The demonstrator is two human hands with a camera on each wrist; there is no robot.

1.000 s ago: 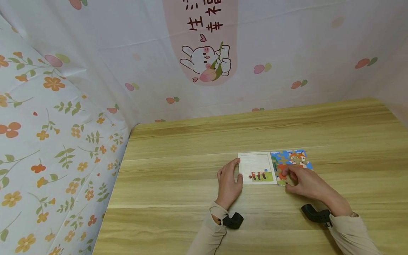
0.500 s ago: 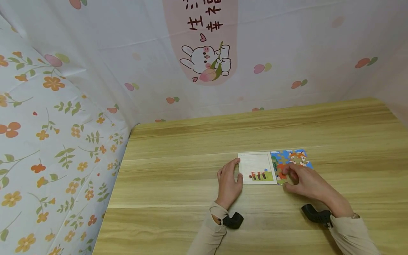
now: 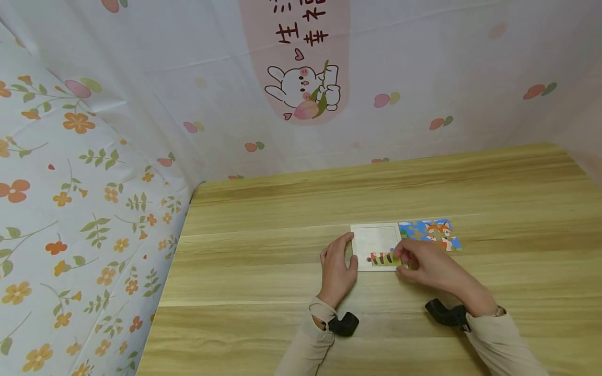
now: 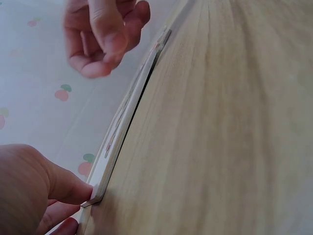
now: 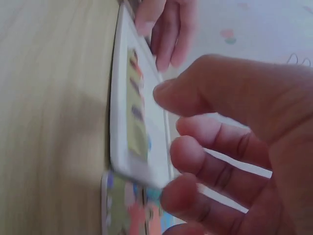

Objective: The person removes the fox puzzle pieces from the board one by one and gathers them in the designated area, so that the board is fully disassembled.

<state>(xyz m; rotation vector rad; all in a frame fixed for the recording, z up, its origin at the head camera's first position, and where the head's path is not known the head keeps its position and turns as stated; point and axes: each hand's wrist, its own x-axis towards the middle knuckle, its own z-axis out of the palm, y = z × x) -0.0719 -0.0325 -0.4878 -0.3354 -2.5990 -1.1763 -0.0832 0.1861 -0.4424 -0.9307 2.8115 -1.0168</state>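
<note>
My left hand [image 3: 338, 269] rests at the left edge of a white square puzzle board [image 3: 373, 235]. Its thumb touches the near corner in the left wrist view, with the other fingers spread along that side. A short row of puzzle pieces [image 3: 381, 259], green with dark stripes, lies along the board's near edge. Over the right end of this row hovers my right hand [image 3: 428, 263]. In the right wrist view its thumb [image 5: 181, 95] and bent fingers stand apart, and no piece shows between them. It covers part of the loose puzzle pieces [image 3: 430, 230] on the right.
Those loose pieces, with blue sky and foxes, abut the board's right side on a wooden table [image 3: 263, 282]. A patterned cloth [image 3: 202, 94] hangs behind the table, and a floral cloth [image 3: 94, 219] hangs at the left.
My right hand has moved left from the loose pieces to the right end of the row on the board. My left hand has stayed put.
</note>
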